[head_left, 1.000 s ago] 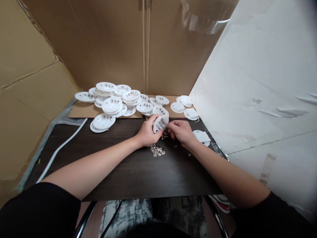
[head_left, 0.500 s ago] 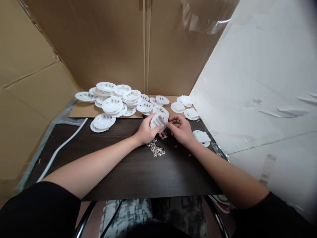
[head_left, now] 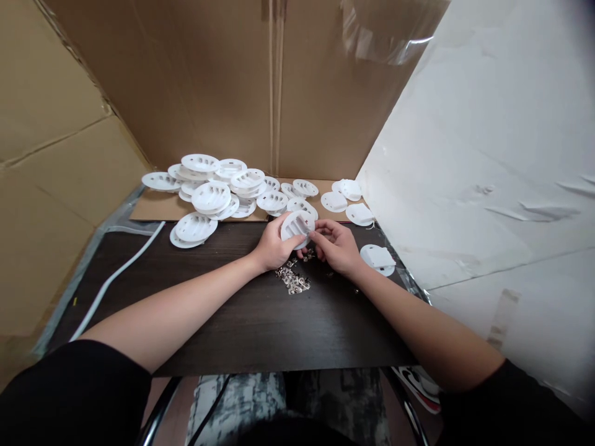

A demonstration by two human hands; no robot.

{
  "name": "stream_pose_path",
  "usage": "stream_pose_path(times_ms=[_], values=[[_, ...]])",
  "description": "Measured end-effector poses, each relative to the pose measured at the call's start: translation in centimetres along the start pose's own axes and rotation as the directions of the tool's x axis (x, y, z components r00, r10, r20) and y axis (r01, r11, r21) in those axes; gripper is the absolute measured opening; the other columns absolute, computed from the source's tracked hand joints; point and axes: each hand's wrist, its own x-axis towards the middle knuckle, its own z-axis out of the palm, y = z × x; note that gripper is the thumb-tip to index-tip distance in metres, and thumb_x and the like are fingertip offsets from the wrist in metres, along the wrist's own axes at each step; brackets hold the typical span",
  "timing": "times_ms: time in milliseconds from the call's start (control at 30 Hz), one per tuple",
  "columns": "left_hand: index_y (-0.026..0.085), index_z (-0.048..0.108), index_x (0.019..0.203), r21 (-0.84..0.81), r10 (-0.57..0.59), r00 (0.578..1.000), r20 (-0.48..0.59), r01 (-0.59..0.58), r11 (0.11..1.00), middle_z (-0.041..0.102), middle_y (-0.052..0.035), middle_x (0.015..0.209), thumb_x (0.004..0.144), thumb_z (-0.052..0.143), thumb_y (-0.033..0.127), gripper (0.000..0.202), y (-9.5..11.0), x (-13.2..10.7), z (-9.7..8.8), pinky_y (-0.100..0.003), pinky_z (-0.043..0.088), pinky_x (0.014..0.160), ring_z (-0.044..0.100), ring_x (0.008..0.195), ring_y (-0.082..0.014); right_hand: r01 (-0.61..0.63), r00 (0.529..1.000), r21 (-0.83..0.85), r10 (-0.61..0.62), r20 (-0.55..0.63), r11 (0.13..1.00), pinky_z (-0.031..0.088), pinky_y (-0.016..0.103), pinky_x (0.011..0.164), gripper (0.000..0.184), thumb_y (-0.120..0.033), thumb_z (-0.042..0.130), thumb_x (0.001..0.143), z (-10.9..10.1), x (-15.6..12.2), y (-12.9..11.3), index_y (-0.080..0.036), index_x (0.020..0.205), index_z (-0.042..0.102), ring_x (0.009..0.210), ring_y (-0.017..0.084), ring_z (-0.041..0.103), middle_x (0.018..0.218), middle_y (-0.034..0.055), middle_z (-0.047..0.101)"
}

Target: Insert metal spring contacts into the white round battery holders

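Observation:
My left hand (head_left: 274,246) grips a round white plastic battery-compartment cover (head_left: 294,227) by its left side, thumb on the front face. The slotted compartment faces me. At the cover's right edge my right hand (head_left: 338,245) is closed, its thumb and forefinger against the compartment's end. Whatever those fingertips pinch is too small to make out. Just below the hands lies a heap of small metal battery contacts (head_left: 294,282) on the dark table (head_left: 260,328).
Many similar white covers (head_left: 211,197) are piled at the back left on a cardboard sheet (head_left: 151,205). Several more covers (head_left: 359,214) lie face down at the right. A white cable (head_left: 114,275) runs along the left. Cardboard (head_left: 209,80) walls off the back.
The cover has shifted very slightly left and turned a little. My right hand's other fingers have curled downward, while its thumb and forefinger stay at the cover's right edge.

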Motion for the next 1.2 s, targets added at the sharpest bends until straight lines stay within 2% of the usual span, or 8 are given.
stream_pose_path(times_ms=[267,533,800,1000,1200], values=[[0.015,0.064,0.11,0.037,0.005,0.999,-0.05,-0.003,0.999,0.072,-0.0039,0.076,0.083,0.085,0.028,0.036,0.62,-0.09,0.28,-0.03,0.057,0.047,0.069,0.054,-0.0184,0.023,1.0,0.004,-0.023,-0.017,1.0,0.04,0.025,0.042,0.042,-0.057,0.084,0.089,0.11,-0.08,0.29,-0.021,0.101,0.065,0.047,0.008,0.052,0.082,0.0,0.067],[0.016,0.063,0.11,0.057,-0.011,0.999,-0.052,0.014,0.998,0.072,-0.0035,0.074,0.082,0.086,0.03,0.039,0.62,-0.08,0.28,-0.028,0.055,0.044,0.068,0.053,-0.0178,0.039,0.999,-0.018,-0.039,-0.016,0.999,0.04,0.024,0.042,0.047,-0.063,0.085,0.088,0.07,-0.07,0.58,-0.022,0.1,0.063,0.048,0.008,0.052,0.08,-0.0012,0.065],[0.016,0.062,0.104,0.053,-0.062,0.995,-0.077,0.067,0.996,0.071,-0.0024,0.071,0.08,0.086,0.026,0.035,0.78,0.04,0.31,-0.026,0.052,0.041,0.067,0.05,-0.0175,0.029,1.0,0.007,-0.029,-0.003,1.0,0.04,0.024,0.042,0.042,-0.056,0.085,0.089,0.16,-0.17,0.52,-0.022,0.099,0.062,0.048,0.008,0.051,0.08,-0.002,0.065],[0.016,0.065,0.102,0.008,-0.073,0.993,-0.096,0.074,0.997,0.072,-0.0027,0.069,0.079,0.088,0.029,0.036,0.45,0.31,0.18,-0.028,0.052,0.04,0.067,0.048,-0.0185,0.021,1.0,0.021,-0.022,0.002,1.0,0.042,0.025,0.044,0.035,-0.048,0.082,0.089,0.14,-0.27,0.11,-0.023,0.103,0.062,0.05,0.008,0.051,0.087,-0.0012,0.064],[0.015,0.067,0.094,0.005,-0.09,0.993,-0.079,0.091,0.996,0.072,-0.0038,0.065,0.081,0.088,0.03,0.029,0.28,0.36,-0.02,-0.028,0.053,0.041,0.066,0.048,-0.0174,0.046,0.999,0.031,-0.046,-0.015,0.998,0.042,0.026,0.045,0.035,-0.047,0.08,0.089,0.21,-0.39,-0.28,-0.023,0.105,0.061,0.053,0.007,0.051,0.094,0.0012,0.064]])
